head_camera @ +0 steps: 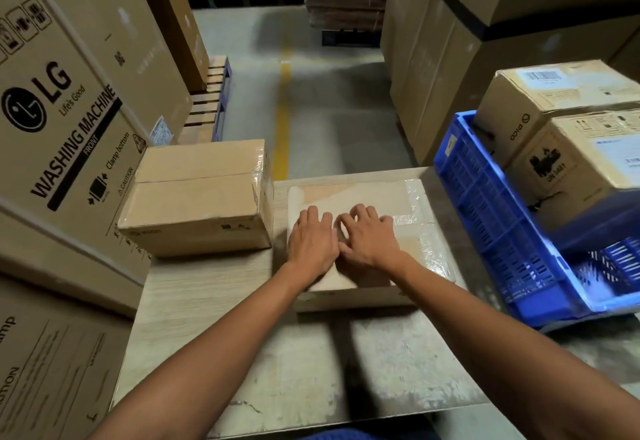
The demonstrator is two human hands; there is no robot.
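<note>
A flat cardboard box [408, 204], its top covered with clear tape and film, lies on a pale worn table [311, 363]. Both my hands lie side by side on the box's top. My left hand [311, 239] presses down with fingers spread and fairly straight. My right hand [367, 235] rests beside it, fingers spread and slightly bent, tips on the top. A second, taller cardboard box [197, 197] stands on the table just left of the flat one.
A large washing-machine carton [69, 121] rises at the left. A blue plastic crate [491, 211] at the right holds two cardboard boxes [571, 149]. Behind are a wooden pallet [211, 93], stacked cartons [450, 41], and a concrete aisle with a yellow line [284, 104].
</note>
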